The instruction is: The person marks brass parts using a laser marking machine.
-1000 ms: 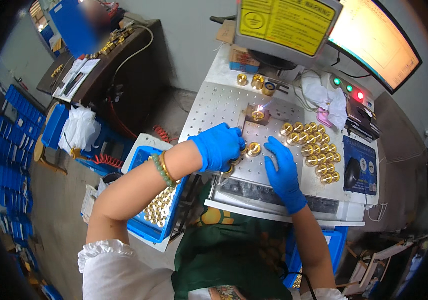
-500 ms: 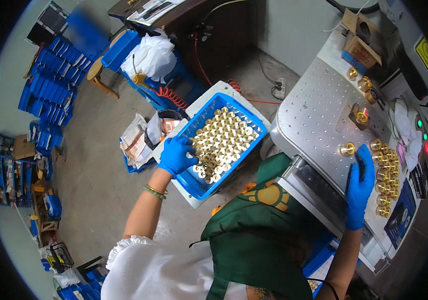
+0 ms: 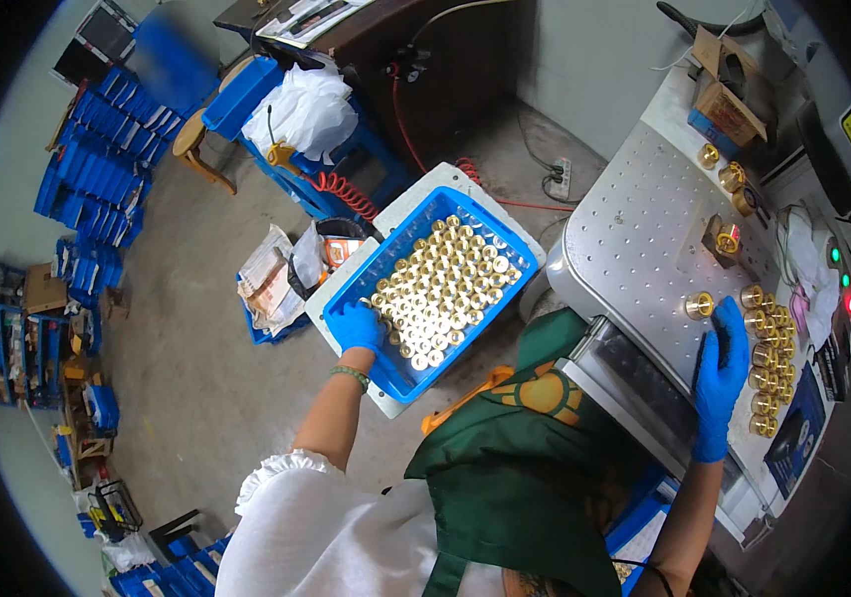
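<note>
My left hand, in a blue glove, reaches into the near-left corner of a blue plastic bin. Small round brass fittings stand packed in rows there, right beside the glove; its fingertips are hidden, so their grip is unclear. On the right, my gloved right hand lies open with its fingers stretched out on the perforated metal worktable. Next to its fingertips is a single brass fitting, and a cluster of brass fittings stands along its right side.
The bin rests on a pale board. Another brass fitting sits in a small dark holder on the worktable. Behind it stands an open cardboard box. A coiled red hose hangs beside a blue stool holding white bags.
My left hand has moved right and down, from the bin's left rim into its near-left corner. The right hand stays in place beside the fittings. The view has shifted slightly.
</note>
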`<state>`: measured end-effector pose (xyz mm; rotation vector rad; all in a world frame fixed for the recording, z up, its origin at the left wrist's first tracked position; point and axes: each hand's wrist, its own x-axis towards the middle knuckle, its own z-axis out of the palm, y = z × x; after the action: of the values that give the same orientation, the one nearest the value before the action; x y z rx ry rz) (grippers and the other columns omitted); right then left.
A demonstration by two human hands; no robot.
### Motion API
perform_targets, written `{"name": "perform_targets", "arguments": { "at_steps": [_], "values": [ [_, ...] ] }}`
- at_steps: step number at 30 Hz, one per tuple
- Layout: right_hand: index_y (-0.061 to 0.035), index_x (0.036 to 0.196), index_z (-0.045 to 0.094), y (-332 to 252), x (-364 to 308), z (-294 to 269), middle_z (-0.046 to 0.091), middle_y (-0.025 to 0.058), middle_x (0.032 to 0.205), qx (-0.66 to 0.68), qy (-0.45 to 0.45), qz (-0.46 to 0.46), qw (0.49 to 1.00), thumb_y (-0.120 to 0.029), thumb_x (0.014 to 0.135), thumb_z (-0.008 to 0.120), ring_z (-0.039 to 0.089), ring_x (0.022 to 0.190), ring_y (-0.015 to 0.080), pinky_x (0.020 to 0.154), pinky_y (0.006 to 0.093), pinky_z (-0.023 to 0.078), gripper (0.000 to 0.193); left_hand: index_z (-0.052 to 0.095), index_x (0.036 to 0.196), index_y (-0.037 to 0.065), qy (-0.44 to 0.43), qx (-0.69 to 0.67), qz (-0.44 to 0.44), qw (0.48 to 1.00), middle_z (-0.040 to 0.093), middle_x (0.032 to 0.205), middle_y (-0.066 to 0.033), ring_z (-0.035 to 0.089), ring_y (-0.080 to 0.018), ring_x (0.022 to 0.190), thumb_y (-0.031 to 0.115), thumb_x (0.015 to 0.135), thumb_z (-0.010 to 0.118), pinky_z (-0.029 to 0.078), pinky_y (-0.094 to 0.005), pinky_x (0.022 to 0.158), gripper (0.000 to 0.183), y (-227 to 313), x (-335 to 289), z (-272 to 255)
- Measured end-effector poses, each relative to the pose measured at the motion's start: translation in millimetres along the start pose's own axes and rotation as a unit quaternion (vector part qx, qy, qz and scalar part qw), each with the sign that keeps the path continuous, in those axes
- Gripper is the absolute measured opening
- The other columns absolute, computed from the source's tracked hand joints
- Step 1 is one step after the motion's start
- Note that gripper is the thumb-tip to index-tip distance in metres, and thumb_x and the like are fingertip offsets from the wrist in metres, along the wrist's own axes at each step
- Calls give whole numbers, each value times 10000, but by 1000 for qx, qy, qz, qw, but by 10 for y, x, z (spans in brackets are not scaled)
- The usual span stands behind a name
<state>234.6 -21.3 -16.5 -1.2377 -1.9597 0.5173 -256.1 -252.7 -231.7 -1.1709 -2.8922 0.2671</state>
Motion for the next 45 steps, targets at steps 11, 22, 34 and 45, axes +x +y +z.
{"name": "perform_targets", "arguments": {
  "at_steps": [11,22,34,45],
  "values": [
    [-36,1174,597,-146,-70,-277,557,163,1297,-82,30,-46,995,-8,835,607,515,1216,321,1038,405,382,340,704,958,58,-9,-176,136,975,675,1020,-171,645,-346,893,268,762,714,507,-436,774,287,263,250,-706],
    [-35,938,627,243,300,-758,580,198,1205,-282,33,-115,952,-128,792,626,535,1124,376,937,457,433,173,675,1063,33,93,-525,524,664,675,1057,-114,627,-235,988,62,838,633,480,-328,866,231,2771,-320,-3459],
    [-43,1175,590,-204,456,-798,598,133,1190,130,-39,-29,990,-94,867,618,558,1118,248,946,371,432,314,418,1386,1,-463,-679,369,435,568,1242,-93,563,-155,1084,193,949,569,483,-296,903,501,3740,-786,-3451],
    [-25,1094,622,-9,920,-611,642,191,970,-45,0,-70,997,-211,865,622,602,913,372,798,437,478,295,577,1235,80,141,-449,556,685,504,1258,-229,450,-427,1154,278,776,729,384,-463,983,523,4099,34,-3210]
  ]
}}
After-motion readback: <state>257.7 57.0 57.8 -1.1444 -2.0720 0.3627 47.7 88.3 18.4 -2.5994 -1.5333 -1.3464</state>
